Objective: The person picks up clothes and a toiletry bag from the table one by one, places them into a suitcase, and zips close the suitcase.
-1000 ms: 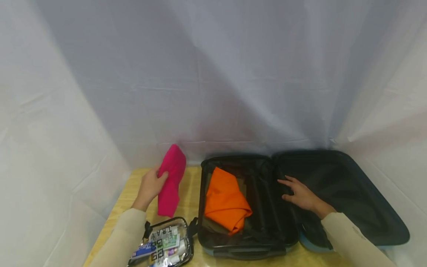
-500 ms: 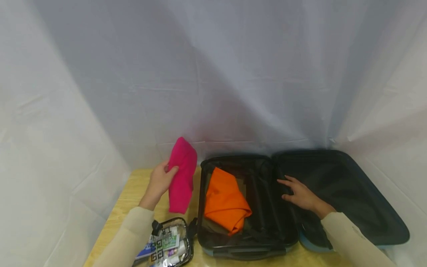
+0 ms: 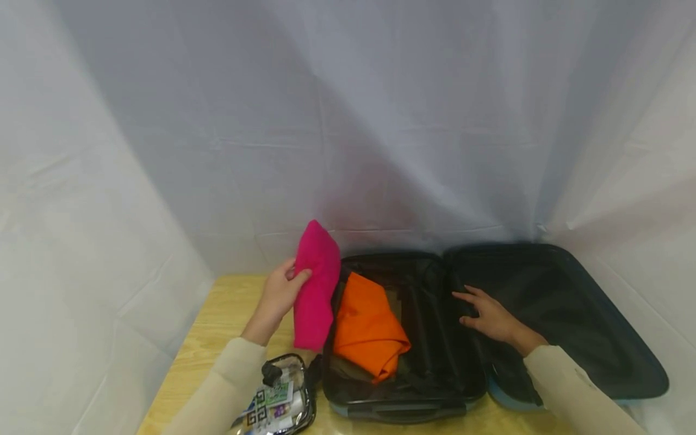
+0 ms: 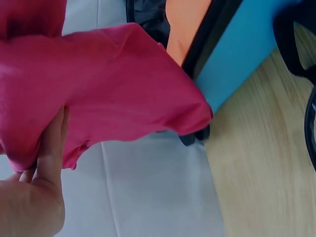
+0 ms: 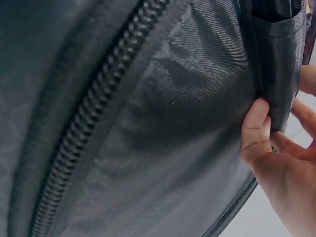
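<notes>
While the left hand (image 3: 280, 294) grips the pink cloth (image 3: 315, 284) above the suitcase's left rim, the right hand (image 3: 489, 317) rests inside the suitcase (image 3: 405, 408).

Pink cloth hangs folded, long axis near vertical, thumb and fingers pinching its upper part; left wrist view shows the thumb (image 4: 52, 148) pressed against the fabric (image 4: 113, 94). Its lower end sits just beside the orange cloth (image 3: 367, 329), which lies in the left half, to the right of the left hand. Right hand lies mostly flat at the centre divider, fingers lightly curled round a black strap (image 5: 276, 74), well apart from the pink cloth. Clear toiletry pouch (image 3: 277, 399) on the tabletop (image 3: 217, 320) near the left sleeve.
</notes>
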